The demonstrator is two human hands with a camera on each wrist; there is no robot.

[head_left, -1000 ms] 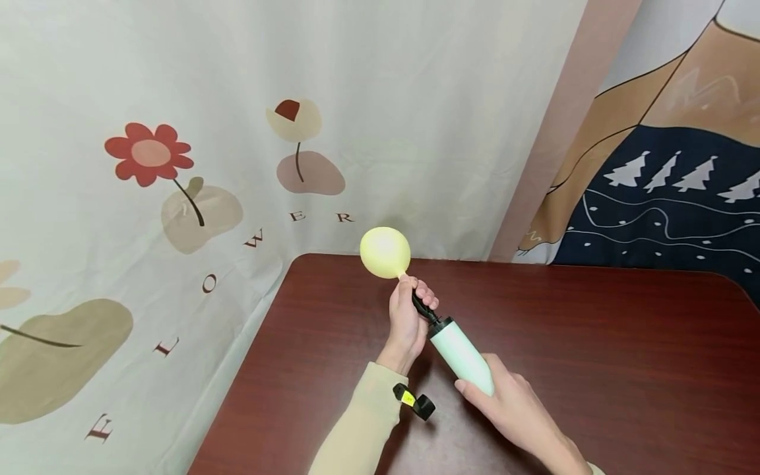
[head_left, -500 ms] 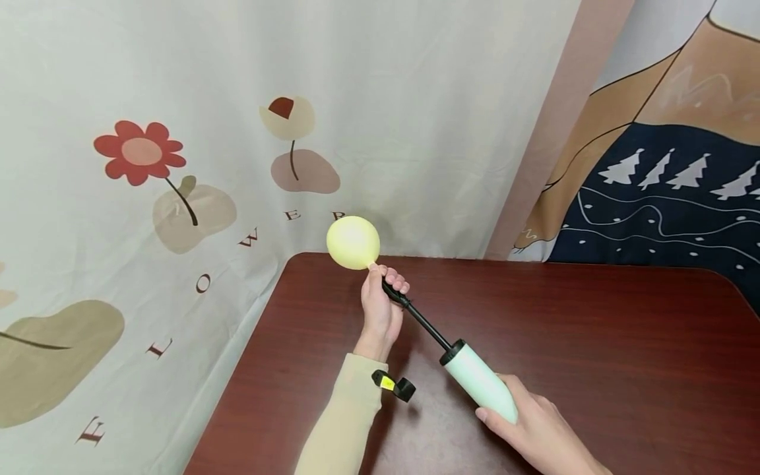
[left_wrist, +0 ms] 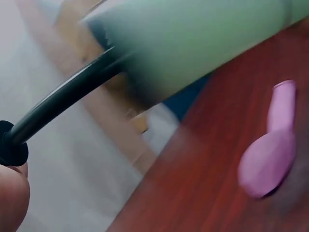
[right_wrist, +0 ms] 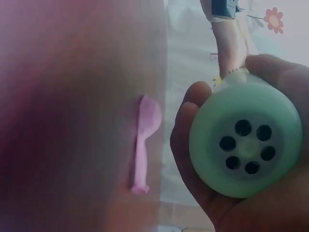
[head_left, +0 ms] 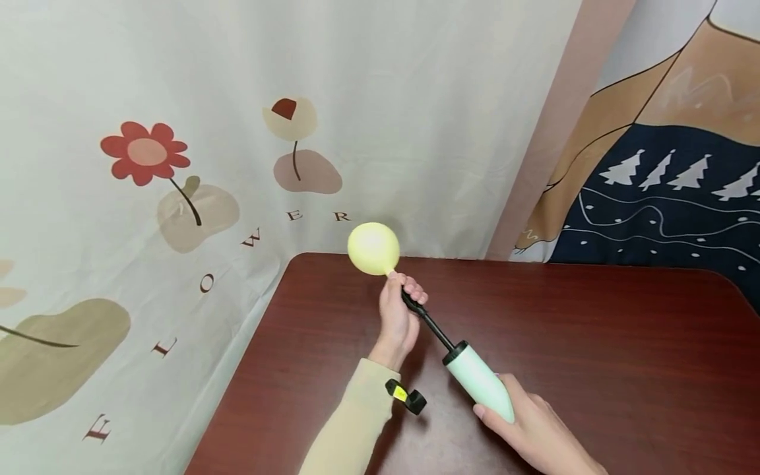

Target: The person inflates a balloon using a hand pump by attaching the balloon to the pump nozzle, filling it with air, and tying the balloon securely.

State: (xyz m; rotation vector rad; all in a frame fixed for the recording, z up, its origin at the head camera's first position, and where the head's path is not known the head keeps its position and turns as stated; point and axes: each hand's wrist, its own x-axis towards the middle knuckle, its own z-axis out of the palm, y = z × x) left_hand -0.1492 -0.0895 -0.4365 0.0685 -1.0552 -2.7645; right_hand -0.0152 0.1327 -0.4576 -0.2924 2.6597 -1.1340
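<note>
A small, partly filled yellow balloon sits at the nozzle end of a hand balloon pump, which has a mint-green barrel. My left hand grips the pump's black handle, its thumb at the balloon's neck; the fingers partly hide the joint. Between handle and barrel, a length of black rod shows. The barrel's rear end lies in my right hand, fingers and thumb wrapped round it. From behind, the right wrist view shows the barrel's end cap with several round holes.
A flat pink balloon lies on the reddish-brown table, seen in both wrist views. A pale curtain printed with flowers hangs behind the table. A black wrist camera juts from the left sleeve.
The barrel has slid back from the handle, exposing the rod. Over the last half second the left hand and yellow balloon have come right and slightly down, so less rod shows.
</note>
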